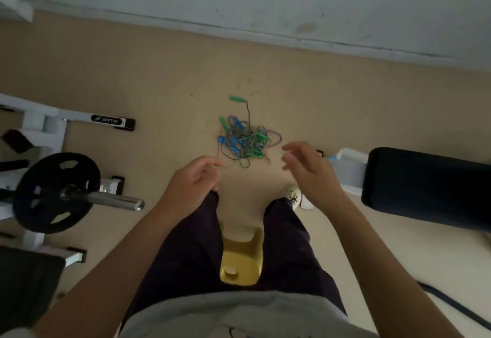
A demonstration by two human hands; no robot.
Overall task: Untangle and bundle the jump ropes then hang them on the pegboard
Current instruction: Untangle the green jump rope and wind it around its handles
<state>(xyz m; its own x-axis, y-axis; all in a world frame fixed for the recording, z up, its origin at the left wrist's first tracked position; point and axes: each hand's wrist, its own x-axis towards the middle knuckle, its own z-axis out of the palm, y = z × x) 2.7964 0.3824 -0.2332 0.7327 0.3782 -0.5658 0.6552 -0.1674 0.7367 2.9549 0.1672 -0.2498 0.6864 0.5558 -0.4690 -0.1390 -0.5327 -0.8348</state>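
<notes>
A tangled heap of jump ropes with green and blue handles lies on the tan floor in front of my knees. One green handle sticks out at the far side on a dark cord. My left hand hovers just short of the heap's near left edge, fingers loosely curled and holding nothing. My right hand hovers at the heap's right side with relaxed, spread fingers, also holding nothing. No pegboard is in view.
I sit on a yellow stool. A barbell with a black weight plate and a white rack stand at the left. A black padded bench is at the right. A white wall runs behind the ropes.
</notes>
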